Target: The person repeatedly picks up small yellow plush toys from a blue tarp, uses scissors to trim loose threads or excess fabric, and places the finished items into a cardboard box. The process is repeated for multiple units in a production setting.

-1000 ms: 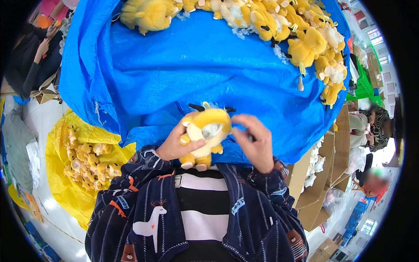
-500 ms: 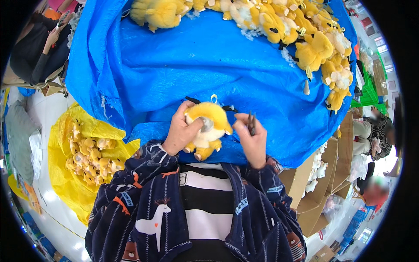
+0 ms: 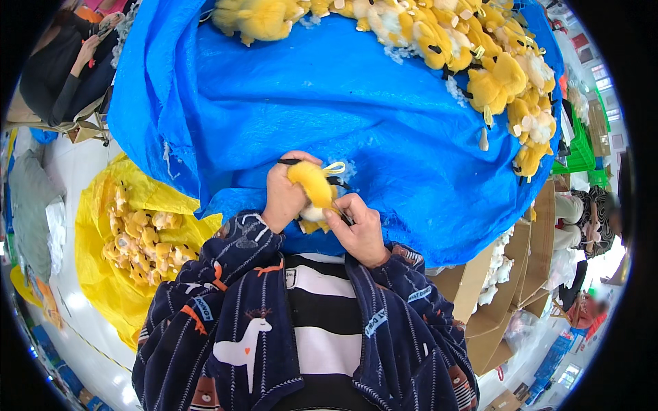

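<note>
A yellow and white plush toy (image 3: 317, 185) with black strips and a pale loop on top is held up in front of my chest. My left hand (image 3: 282, 197) is closed around its left side, fingers behind it. At its lower right edge my right hand (image 3: 360, 231) pinches close, thumb and forefinger against the plush. A small dark metal tool (image 3: 347, 218) shows in part among the right fingers; its exact kind is hidden. Below both hands lies a blue plastic sheet (image 3: 274, 109).
Many similar plush toys (image 3: 493, 82) are heaped along the sheet's far and right side, with tufts of white stuffing (image 3: 397, 53). A yellow sheet (image 3: 96, 226) with more toys lies at left. Cardboard boxes (image 3: 473, 288) stand at right. Another person (image 3: 62, 75) sits at far left.
My right hand has moved left, from beside the toy to its lower right edge. The toy has tilted and turned in my left hand, its yellow side now more in view.
</note>
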`<state>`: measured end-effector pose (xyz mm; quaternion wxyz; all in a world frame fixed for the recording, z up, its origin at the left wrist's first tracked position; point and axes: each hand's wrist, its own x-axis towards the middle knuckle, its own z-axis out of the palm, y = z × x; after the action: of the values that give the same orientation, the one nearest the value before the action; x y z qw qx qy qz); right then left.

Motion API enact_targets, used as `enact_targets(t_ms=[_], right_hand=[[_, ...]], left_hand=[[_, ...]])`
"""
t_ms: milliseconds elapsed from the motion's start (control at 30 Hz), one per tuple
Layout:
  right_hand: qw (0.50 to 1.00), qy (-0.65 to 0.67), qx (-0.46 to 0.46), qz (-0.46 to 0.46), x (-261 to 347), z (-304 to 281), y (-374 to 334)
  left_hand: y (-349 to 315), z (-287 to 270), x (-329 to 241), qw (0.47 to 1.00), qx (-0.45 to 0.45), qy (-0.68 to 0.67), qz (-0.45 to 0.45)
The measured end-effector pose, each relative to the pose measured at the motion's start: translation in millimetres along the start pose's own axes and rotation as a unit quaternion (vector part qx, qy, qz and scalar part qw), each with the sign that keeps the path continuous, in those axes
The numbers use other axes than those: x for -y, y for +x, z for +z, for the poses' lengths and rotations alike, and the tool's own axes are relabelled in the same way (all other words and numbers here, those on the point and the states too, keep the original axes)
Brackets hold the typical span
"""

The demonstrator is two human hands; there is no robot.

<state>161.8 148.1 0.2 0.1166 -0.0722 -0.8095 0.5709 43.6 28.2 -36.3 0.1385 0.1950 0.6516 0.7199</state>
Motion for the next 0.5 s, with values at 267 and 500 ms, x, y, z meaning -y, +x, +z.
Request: enact_targets(t_ms=[267,500], right_hand=[[0.886,0.432,-0.040,0.164,-8.4,-28.9,9.6],[0.939,0.309,0.010,0.153,3.9,-6.8,3.9]], left_hand=[[3.4,-8.0,-32.3,0.966,0.178,-0.125,-0.143],[-2.0,-1.7,-7.7,0.982,0.044,-0.115,-0.141]])
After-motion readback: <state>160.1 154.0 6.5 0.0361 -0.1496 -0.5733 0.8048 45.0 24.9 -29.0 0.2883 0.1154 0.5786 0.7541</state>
